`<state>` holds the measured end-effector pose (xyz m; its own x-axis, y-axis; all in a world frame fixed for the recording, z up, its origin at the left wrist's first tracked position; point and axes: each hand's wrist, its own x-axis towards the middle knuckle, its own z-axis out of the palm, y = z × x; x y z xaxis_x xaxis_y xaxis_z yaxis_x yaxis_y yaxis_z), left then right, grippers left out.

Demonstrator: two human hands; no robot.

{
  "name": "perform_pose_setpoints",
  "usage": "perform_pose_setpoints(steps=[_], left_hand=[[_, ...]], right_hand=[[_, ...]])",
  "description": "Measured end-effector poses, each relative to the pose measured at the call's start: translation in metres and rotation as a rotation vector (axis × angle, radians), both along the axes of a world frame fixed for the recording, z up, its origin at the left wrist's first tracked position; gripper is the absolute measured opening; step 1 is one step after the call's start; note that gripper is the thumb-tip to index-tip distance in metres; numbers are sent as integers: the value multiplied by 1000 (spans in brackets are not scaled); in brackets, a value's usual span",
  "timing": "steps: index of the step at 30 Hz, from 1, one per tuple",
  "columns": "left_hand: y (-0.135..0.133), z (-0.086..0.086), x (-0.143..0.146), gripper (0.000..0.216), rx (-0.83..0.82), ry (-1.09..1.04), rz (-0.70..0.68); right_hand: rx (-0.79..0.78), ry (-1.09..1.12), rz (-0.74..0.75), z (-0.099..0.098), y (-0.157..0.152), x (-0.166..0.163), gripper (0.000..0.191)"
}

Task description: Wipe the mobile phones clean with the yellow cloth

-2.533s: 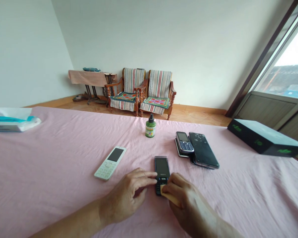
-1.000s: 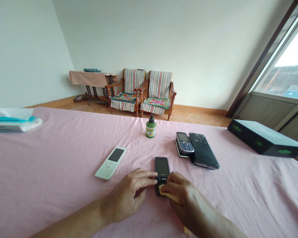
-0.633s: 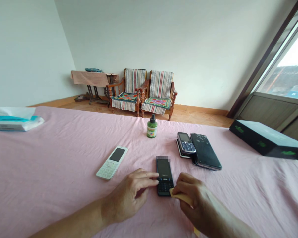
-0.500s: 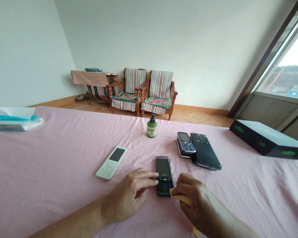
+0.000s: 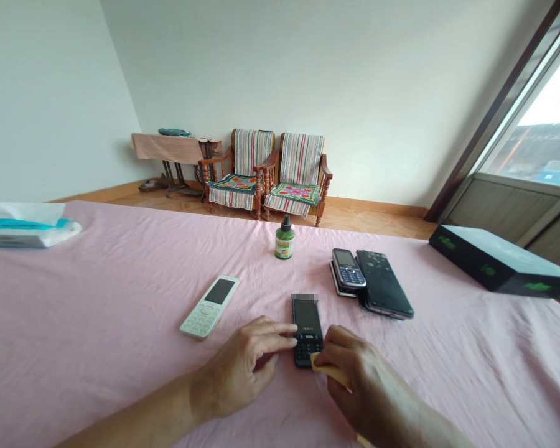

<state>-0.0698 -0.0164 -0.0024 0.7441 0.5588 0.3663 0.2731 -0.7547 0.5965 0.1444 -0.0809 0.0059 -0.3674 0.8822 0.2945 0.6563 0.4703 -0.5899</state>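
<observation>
A black keypad phone (image 5: 308, 320) lies face up on the pink tablecloth, its screen end pointing away from me. My left hand (image 5: 247, 361) rests at its left edge, fingers stretched out and fingertips touching the side. In my right hand (image 5: 354, 373) a yellow cloth (image 5: 330, 372) is pinched, and its front end presses on the lower right of the keypad. Another bit of the cloth shows below that hand; the rest is hidden in the grip. To the left of the black phone, a white keypad phone (image 5: 210, 308) lies slanted on the tablecloth.
Beyond the black phone stands a green pump bottle (image 5: 284, 242). At right are a small keypad phone (image 5: 349, 269) on top of another device, a large dark smartphone (image 5: 383, 283), and a black box (image 5: 499, 264). A tissue pack (image 5: 32, 230) lies far left.
My right hand has slid left with the yellow cloth, further onto the keypad's lower end. My left hand stays at the phone's edge. The whole view has shifted very slightly.
</observation>
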Motion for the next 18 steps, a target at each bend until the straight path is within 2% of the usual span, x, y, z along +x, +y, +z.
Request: perform_pose_setpoints(steps=[2, 7, 14, 18], left_hand=[[-1, 0, 0, 55, -4, -2, -3], [0, -3, 0, 52, 18, -26, 1], [1, 0, 1, 53, 9, 1, -7], [1, -2, -1, 52, 16, -10, -1]], right_hand=[[-8, 3, -8, 0, 0, 1, 29], [73, -77, 102, 1, 3, -10, 29], [-15, 2, 9, -1, 0, 6, 31], [52, -53, 91, -4, 1, -4, 27]])
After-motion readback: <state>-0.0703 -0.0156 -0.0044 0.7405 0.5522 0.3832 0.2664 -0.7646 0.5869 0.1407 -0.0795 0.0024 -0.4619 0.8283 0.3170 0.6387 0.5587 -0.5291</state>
